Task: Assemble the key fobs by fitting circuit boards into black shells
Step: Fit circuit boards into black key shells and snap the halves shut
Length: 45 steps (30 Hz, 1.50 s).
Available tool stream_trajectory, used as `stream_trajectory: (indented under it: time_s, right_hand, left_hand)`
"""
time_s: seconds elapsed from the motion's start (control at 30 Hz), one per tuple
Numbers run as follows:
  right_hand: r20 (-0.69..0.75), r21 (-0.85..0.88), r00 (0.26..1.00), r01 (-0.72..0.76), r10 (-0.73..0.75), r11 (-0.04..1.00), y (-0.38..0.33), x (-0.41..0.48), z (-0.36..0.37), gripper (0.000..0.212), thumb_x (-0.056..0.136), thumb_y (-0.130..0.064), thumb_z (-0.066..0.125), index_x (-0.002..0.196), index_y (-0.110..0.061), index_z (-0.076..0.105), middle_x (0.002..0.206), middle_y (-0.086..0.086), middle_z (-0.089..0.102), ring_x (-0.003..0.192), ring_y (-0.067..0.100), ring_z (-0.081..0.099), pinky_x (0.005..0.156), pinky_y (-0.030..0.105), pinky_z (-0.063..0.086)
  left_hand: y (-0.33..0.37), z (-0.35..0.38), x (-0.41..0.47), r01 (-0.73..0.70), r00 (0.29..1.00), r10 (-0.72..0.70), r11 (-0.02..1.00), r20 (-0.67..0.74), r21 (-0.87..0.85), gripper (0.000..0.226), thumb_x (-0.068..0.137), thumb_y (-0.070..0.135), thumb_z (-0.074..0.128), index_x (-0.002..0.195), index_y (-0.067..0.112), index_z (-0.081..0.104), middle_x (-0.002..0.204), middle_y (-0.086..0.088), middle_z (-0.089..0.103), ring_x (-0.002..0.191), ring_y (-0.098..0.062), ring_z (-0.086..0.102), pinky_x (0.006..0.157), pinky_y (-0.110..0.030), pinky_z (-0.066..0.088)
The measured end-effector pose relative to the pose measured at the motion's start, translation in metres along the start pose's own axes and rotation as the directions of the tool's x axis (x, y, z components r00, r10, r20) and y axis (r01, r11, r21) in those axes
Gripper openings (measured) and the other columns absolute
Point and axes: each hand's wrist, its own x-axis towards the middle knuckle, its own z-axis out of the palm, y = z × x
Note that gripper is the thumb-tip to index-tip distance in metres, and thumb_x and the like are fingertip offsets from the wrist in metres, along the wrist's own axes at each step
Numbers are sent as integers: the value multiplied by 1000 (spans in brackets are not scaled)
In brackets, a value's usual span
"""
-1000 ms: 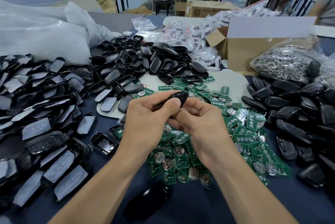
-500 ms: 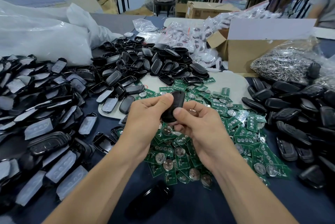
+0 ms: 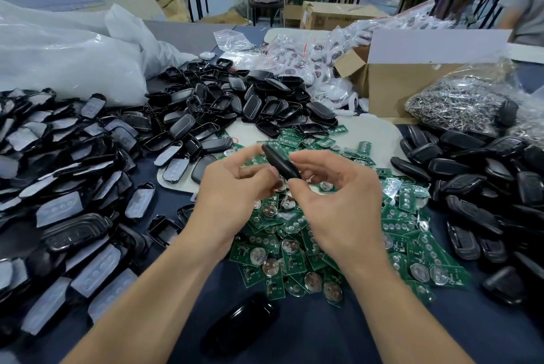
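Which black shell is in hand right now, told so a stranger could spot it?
Start at the heap of green circuit boards in the middle. Above it the left hand and right hand meet, pinching one black shell between them. It alone is held up in the air, slanted; the other shells lie loose around.

Hands: our left hand and right hand pinch a glossy black oval plastic fob shell.
Below: we see loose green rectangular circuit boards heaped.

Both bare forearms were stretched forward, converging at the wrists. The left hand and right hand, fingers curled, pinched one black shell between them, above the worktop.
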Motion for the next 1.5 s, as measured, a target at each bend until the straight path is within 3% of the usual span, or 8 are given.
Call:
stream_trajectory:
  time_s: [0.07, 0.17, 0.33, 0.5, 0.73, 0.97, 1.17, 1.5]
  right_hand:
    - [-20, -88, 998, 62, -64, 994, -2, -3, 0, 38, 77, -8, 82, 101, -37, 80, 87, -22, 76, 87, -1, 71, 85, 13, 54]
    - [-35, -79, 995, 87, -90, 993, -3, -3, 1, 40, 76, -6, 80, 103, -35, 80, 92, -22, 76, 90, -3, 71, 86, 12, 54]
    - [6, 14, 1000, 25, -25, 1000, 2, 2, -1, 38, 77, -7, 85, 99, -37, 79, 90, -21, 77, 90, 3, 73, 85, 25, 60]
    - [21, 78, 999, 36, -38, 996, 6, 3, -2, 28, 81, -9, 84, 94, -34, 81, 83, -17, 77, 82, 12, 74, 77, 30, 62]
    - [73, 357, 991, -131, 112, 925, 5, 7, 1, 30, 75, -16, 79, 90, -42, 82, 82, -5, 79, 76, 14, 76, 71, 23, 60]
    - [139, 144, 987, -100, 80, 985, 12, 10, -2, 41, 70, -19, 76, 100, -46, 79, 86, -6, 75, 79, 17, 70, 78, 42, 61]
    - [162, -25, 986, 53, -48, 998, 10, 10, -4, 43, 73, -20, 76, 111, -38, 79, 86, -23, 64, 81, 3, 61, 76, 10, 46]
    - [-41, -184, 984, 161, -172, 970, 5, 0, -1, 23, 73, -23, 93, 93, -28, 83, 77, -26, 65, 77, -1, 64, 68, 9, 50]
  left_hand:
    - [0, -2, 0, -119, 992, 125, 982, -35, 146, 65, 83, 2, 82, 120, 53, 66, 108, 18, 78, 98, -1, 74, 81, -19, 60]
    - [-1, -3, 0, -168, 979, 193, 942, -61, 290, 55, 78, 1, 85, 96, 52, 79, 94, 17, 80, 87, -9, 77, 78, -35, 64]
    - [-2, -1, 0, -188, 981, 189, 982, -36, 27, 40, 73, -12, 84, 88, 25, 83, 87, -1, 82, 84, -15, 77, 74, -22, 58]
    - [-2, -2, 0, -156, 988, 156, 988, -10, 9, 33, 72, -11, 85, 93, 14, 82, 89, -4, 82, 85, -18, 78, 75, -22, 59]
    - [-1, 6, -4, 88, 979, -72, 993, 191, -76, 17, 93, 17, 74, 110, 13, 75, 97, -12, 81, 84, -27, 80, 65, -28, 63]
    - [-6, 11, -6, 187, 948, -135, 969, 288, -160, 31, 111, 12, 44, 118, 18, 74, 112, -14, 79, 97, -35, 78, 73, -38, 64]
    - [-4, 14, -6, 310, 928, -184, 865, 325, -395, 35, 110, 7, 40, 108, 7, 75, 109, -22, 78, 91, -29, 79, 68, -36, 64]
    - [2, 14, -6, 382, 913, -234, 774, 334, -504, 31, 108, 7, 38, 117, -8, 64, 104, -25, 77, 89, -29, 79, 70, -37, 64]
